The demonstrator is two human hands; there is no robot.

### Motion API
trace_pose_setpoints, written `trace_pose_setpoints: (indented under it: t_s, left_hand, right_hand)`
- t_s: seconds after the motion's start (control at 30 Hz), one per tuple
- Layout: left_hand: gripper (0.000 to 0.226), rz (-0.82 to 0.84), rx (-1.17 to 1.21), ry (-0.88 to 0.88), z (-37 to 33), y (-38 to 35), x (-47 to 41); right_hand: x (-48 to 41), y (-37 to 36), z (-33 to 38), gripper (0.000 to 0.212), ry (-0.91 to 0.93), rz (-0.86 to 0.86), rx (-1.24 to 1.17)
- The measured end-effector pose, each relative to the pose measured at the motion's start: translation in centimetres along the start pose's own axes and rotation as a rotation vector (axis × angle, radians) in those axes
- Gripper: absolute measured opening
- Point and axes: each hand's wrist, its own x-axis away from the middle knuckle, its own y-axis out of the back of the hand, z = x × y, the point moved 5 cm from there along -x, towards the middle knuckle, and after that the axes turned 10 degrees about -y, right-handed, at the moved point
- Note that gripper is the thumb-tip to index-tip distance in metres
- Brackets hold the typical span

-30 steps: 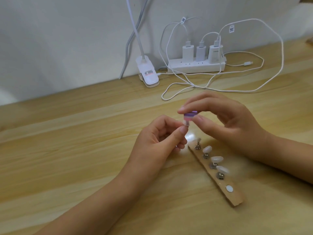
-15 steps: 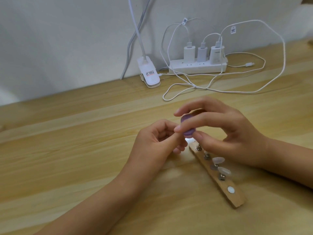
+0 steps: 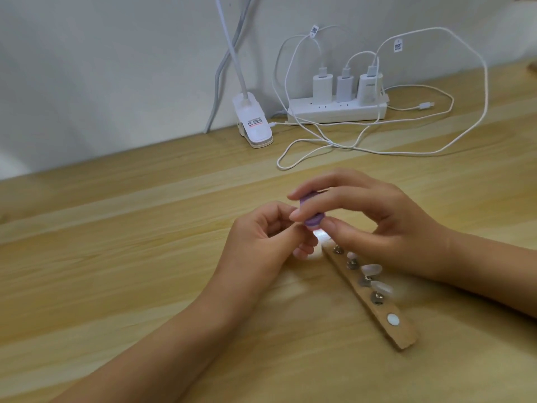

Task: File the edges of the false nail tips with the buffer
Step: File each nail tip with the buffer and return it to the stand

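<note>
My right hand [image 3: 374,219] pinches a small purple buffer [image 3: 399,218] between thumb and fingers above the table. My left hand [image 3: 267,242] is curled just left of it and pinches a small pale nail tip [image 3: 319,234] on its stand, which touches the buffer's lower end. Below the hands a tan wooden strip [image 3: 386,318] lies slanted on the table, with several metal studs. Translucent nail tips [image 3: 371,269] sit on some of the studs; my right hand hides the strip's far end.
A white power strip [image 3: 337,113] with three chargers and looping white cables [image 3: 319,141] lies at the back against the wall. A white clip-on lamp base [image 3: 252,126] stands left of it. The wooden table [image 3: 116,257] stretches all round.
Both hands dropped lower towards the strip during the first half second. The buffer turned from flat between the fingers to a more upright slant against the nail tip.
</note>
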Motion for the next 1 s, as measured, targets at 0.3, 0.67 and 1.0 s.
trace_pose_setpoints:
  t_s: [0.3,0.67,1.0]
  left_hand:
    - [0.009,-0.036,0.102,0.009,-0.13,-0.03,0.01]
    - [0.014,-0.051,0.125,0.015,-0.08,0.13,0.06]
    - [0.017,-0.061,0.135,0.029,0.04,0.20,0.06]
  right_hand:
    - [-0.31,0.27,-0.73,0.021,-0.056,-0.053,-0.109]
    - [-0.12,0.12,-0.28,0.020,0.030,-0.076,-0.056]
    - [-0.37,0.26,-1.17,0.017,-0.101,-0.069,-0.231]
